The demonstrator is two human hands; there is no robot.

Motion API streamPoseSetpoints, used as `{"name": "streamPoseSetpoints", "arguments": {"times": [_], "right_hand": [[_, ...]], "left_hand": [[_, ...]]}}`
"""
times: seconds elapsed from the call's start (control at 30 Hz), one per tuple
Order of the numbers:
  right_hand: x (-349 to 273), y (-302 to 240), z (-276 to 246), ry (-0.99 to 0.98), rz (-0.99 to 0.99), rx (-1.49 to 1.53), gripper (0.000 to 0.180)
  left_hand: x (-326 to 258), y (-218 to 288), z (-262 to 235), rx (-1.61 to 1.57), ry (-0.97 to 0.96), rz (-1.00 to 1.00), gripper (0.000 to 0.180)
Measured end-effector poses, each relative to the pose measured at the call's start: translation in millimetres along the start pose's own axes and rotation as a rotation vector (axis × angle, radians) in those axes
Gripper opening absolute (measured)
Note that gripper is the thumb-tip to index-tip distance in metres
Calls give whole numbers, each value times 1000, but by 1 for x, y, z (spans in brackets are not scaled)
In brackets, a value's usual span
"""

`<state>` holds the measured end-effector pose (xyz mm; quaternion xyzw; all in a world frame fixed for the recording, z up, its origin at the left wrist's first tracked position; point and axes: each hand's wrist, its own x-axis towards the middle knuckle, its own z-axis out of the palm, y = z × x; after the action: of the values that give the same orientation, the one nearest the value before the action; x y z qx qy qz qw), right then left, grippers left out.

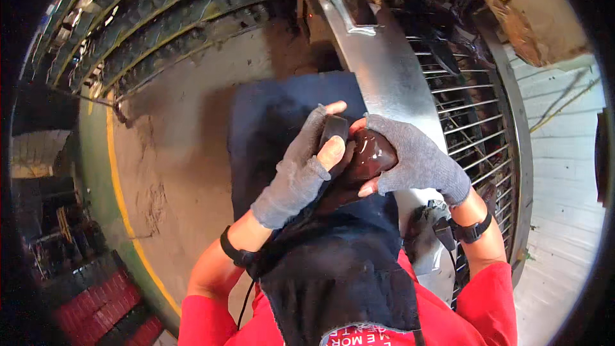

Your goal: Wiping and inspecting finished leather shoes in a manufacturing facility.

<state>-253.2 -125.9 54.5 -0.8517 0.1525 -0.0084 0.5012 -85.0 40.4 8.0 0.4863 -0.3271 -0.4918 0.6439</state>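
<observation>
Both my hands wear grey fingerless gloves and meet in front of my chest over a dark blue apron [282, 115]. My left hand [306, 166] grips a small black strip-like piece [334, 129], thumb pressed on it. My right hand [410, 157] cups a glossy dark brown lump [371, 154] from the right side. The two pieces touch between my hands. What lies under them is hidden.
A curved metal bench [391, 70] runs from top centre to my right, with a wire grille [474, 122] beside it and a phone-like object [359, 8] on top. Rows of tyres [173, 13] lie at upper left. A yellow floor line [118, 186] curves at left.
</observation>
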Motion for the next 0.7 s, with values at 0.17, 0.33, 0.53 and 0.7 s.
{"name": "streamPoseSetpoints", "arguments": {"times": [0.17,0.33,0.53,0.7], "right_hand": [[4,-14,13,48,-24,-104,90],[4,-31,26,131,-64,-164,84],[4,-55,39,80,-102,-332,80],[-17,-59,48,58,-176,-268,86]], "left_hand": [[-6,-11,-3,339,88,302,59],[-20,-1,-1,397,115,303,66],[-49,17,-4,483,88,91,89],[-69,29,-13,322,-72,5,92]]}}
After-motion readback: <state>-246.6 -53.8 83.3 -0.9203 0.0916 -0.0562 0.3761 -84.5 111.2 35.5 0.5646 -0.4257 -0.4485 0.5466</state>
